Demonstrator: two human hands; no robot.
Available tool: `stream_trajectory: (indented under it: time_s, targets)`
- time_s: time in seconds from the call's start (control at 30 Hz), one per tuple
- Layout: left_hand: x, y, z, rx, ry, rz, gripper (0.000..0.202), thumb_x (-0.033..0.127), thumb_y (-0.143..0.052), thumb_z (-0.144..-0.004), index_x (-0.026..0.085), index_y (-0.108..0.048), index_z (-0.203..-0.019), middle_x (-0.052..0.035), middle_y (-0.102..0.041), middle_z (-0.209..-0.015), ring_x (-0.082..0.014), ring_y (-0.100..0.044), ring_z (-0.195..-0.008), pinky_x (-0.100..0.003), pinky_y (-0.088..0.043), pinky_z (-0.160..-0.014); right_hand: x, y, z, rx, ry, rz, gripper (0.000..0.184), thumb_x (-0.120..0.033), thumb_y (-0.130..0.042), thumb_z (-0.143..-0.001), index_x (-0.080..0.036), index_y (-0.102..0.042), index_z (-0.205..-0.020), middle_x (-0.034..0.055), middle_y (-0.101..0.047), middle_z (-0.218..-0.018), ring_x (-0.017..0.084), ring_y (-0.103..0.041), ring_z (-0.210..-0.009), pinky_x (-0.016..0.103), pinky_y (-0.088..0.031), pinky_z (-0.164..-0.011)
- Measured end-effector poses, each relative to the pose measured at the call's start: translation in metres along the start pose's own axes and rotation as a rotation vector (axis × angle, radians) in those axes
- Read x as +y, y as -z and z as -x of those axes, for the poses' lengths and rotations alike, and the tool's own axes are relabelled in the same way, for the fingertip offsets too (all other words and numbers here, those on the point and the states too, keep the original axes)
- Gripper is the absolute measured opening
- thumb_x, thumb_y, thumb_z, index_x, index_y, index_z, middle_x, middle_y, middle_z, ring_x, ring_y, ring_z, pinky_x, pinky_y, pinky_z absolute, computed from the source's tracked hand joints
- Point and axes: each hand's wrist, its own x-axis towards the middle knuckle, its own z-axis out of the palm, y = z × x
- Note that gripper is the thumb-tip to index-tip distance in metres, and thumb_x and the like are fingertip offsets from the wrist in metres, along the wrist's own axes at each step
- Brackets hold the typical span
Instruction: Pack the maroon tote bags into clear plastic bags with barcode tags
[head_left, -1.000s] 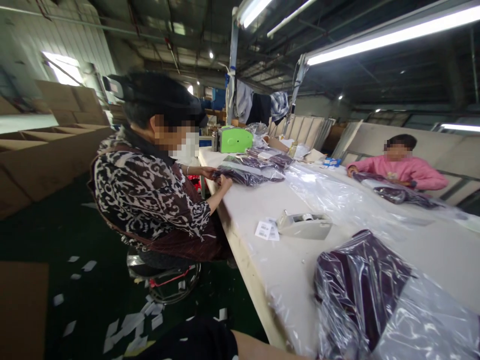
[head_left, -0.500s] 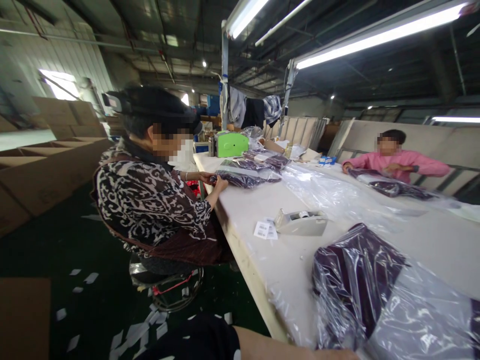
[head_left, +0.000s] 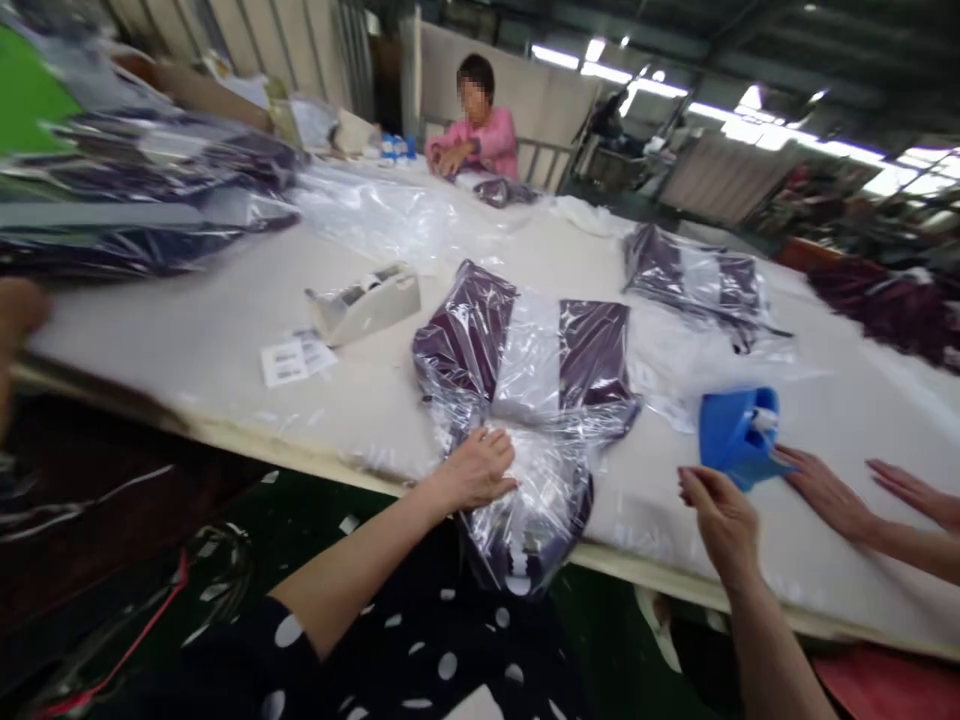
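In front of me lies a dark purple folded garment in a clear plastic bag [head_left: 529, 350], its near end hanging over the table edge. My left hand [head_left: 480, 470] rests on the bag's near part, fingers curled onto the plastic. To the right, my right hand [head_left: 724, 515] is raised with thumb and fingers pinched together; whatever they hold is too small to make out. Just beyond it stands a blue tape dispenser [head_left: 724, 430]. A pale tape dispenser [head_left: 367, 305] and white printed labels [head_left: 296, 358] lie to the left of the bag.
Another person's hands [head_left: 832, 495] lie on the table at the right. A person in pink [head_left: 487, 140] works across the table. More bagged garments [head_left: 694, 270] lie at far right and left [head_left: 135, 220]. Loose clear plastic [head_left: 382, 215] spreads behind the pale dispenser.
My view has swung right and down, bringing the blue dispenser, my right hand and another person's hands into sight. The person seated at left is now mostly out of view.
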Motion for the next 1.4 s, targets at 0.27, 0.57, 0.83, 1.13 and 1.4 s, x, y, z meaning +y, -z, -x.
stream_trajectory:
  time_s: [0.27,0.57,0.83,1.13,1.4]
  targets:
    - [0.003,0.002,0.001,0.033,0.016,0.009,0.038,0.043,-0.05,-0.086,0.013,-0.051,-0.11,-0.0127,-0.054,-0.119,-0.0259,-0.042,-0.121,-0.04,-0.029,-0.1,-0.106,-0.054,-0.051,-0.61,0.616,0.381,0.025,-0.03,-0.041,-0.092,-0.018,-0.061,-0.084,0.0037,-0.06,-0.08,0.013,-0.057,-0.072,0.024,-0.04,-0.065]
    - [0.001,0.0,0.002,0.067,0.025,0.045,0.04,0.044,-0.051,-0.086,0.012,-0.052,-0.11,-0.013,-0.056,-0.118,-0.0261,-0.042,-0.121,-0.041,-0.029,-0.101,-0.134,-0.104,-0.111,-0.849,0.803,0.873,0.024,-0.031,-0.043,-0.092,-0.017,-0.063,-0.093,0.0072,-0.064,-0.09,0.016,-0.06,-0.077,0.023,-0.032,-0.059]
    - [-0.001,0.0,0.002,0.068,0.02,0.073,0.041,0.044,-0.051,-0.086,0.011,-0.052,-0.111,-0.0145,-0.055,-0.12,-0.027,-0.042,-0.121,-0.042,-0.031,-0.1,-0.131,-0.13,-0.146,-0.998,0.56,0.727,0.016,-0.035,-0.063,-0.078,-0.023,-0.069,-0.086,0.0002,-0.067,-0.077,0.014,-0.06,-0.071,0.021,-0.034,-0.058]
    - [0.0,-0.001,0.002,0.071,0.041,0.065,0.042,0.045,-0.051,-0.086,0.012,-0.051,-0.112,-0.0132,-0.055,-0.12,-0.0264,-0.043,-0.121,-0.041,-0.029,-0.101,-0.103,-0.114,-0.119,-0.321,0.456,0.538,0.023,-0.027,-0.042,-0.091,-0.015,-0.062,-0.096,0.0092,-0.064,-0.094,0.018,-0.056,-0.087,0.029,-0.039,-0.076]
    - [0.0,0.003,0.0,0.048,0.028,0.093,0.037,0.041,-0.054,-0.084,0.012,-0.053,-0.107,-0.013,-0.056,-0.115,-0.0266,-0.043,-0.119,-0.041,-0.03,-0.1,-0.092,-0.12,-0.026,-0.321,0.627,0.438,0.031,-0.021,-0.044,-0.09,-0.018,-0.058,-0.118,0.0087,-0.06,-0.121,0.022,-0.05,-0.111,0.041,-0.028,-0.1]
